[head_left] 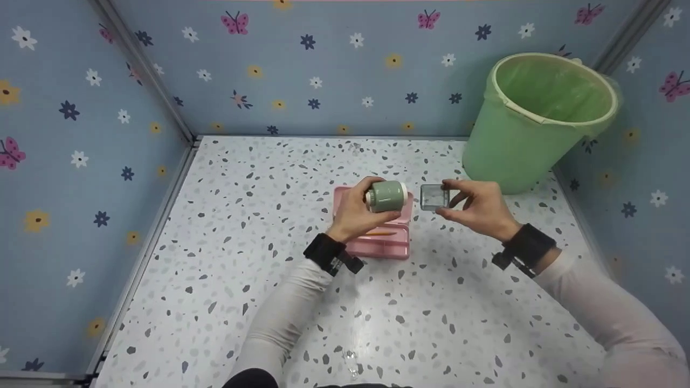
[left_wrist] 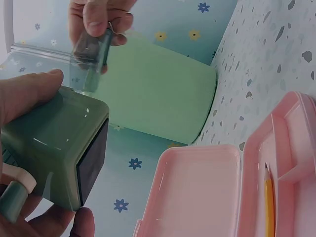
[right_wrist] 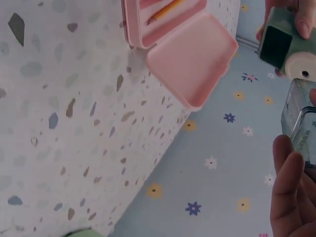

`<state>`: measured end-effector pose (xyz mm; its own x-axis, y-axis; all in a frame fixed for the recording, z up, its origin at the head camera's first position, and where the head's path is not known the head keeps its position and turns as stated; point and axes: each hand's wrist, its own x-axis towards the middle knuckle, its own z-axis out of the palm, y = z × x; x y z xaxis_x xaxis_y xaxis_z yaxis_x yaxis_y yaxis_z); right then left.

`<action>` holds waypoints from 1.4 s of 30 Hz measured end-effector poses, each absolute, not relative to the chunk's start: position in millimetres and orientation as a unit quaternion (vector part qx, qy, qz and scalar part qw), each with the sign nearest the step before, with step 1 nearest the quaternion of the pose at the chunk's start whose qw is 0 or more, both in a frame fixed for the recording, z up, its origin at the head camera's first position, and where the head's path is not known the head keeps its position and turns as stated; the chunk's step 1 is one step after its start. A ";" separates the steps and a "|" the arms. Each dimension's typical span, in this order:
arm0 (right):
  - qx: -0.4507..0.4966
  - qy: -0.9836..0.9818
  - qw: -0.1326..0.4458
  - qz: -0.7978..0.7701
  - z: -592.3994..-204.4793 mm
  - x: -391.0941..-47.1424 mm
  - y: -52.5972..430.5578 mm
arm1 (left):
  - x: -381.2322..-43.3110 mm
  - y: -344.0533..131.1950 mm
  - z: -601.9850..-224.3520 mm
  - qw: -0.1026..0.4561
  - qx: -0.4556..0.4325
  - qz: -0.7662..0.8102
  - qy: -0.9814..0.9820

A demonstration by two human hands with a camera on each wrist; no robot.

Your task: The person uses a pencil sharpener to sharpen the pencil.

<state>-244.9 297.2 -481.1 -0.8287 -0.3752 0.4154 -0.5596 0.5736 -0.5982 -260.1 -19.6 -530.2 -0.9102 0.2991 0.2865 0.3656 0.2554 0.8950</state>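
My left hand grips a green crank pencil sharpener above a pink pencil case, thumb on one side and fingers on the other. The sharpener lies tipped sideways; its white front ring with a pencil hole and a dark open side show in the right wrist view. To its right, my right hand pinches a small clear box, apparently the shavings drawer, between thumb and fingers. A small gap separates box and sharpener in the head view. Below, the pencil case lies with its lid folded back, a yellow pencil inside.
A tall light-green bin with a clear liner stands at the back right, near my right hand. The speckled white table is bounded by blue flowered panels at the back and both sides.
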 end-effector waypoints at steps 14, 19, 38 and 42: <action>0.256 -0.877 0.046 0.404 -519.6 -238.2 285.2 | -258.8 -9.7 -545.4 -0.010 -0.250 -0.566 -0.785; 0.255 -0.867 0.033 0.427 -523.5 -237.9 282.2 | -257.5 -3.2 -544.6 -0.014 -0.264 -0.558 -0.786; 0.187 -0.862 -0.013 0.470 -539.1 -236.6 286.5 | -265.8 36.8 -537.0 -0.044 -0.295 -0.490 -0.819; 0.179 -0.869 0.003 0.461 -541.3 -238.2 289.0 | -268.8 44.5 -535.9 -0.047 -0.294 -0.472 -0.830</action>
<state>-238.2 289.0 -541.3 -0.9361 -0.3085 0.1691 -0.3131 0.5114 -0.8003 -268.8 44.5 -535.9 -0.8225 0.5326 0.1994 0.4435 0.3812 0.8112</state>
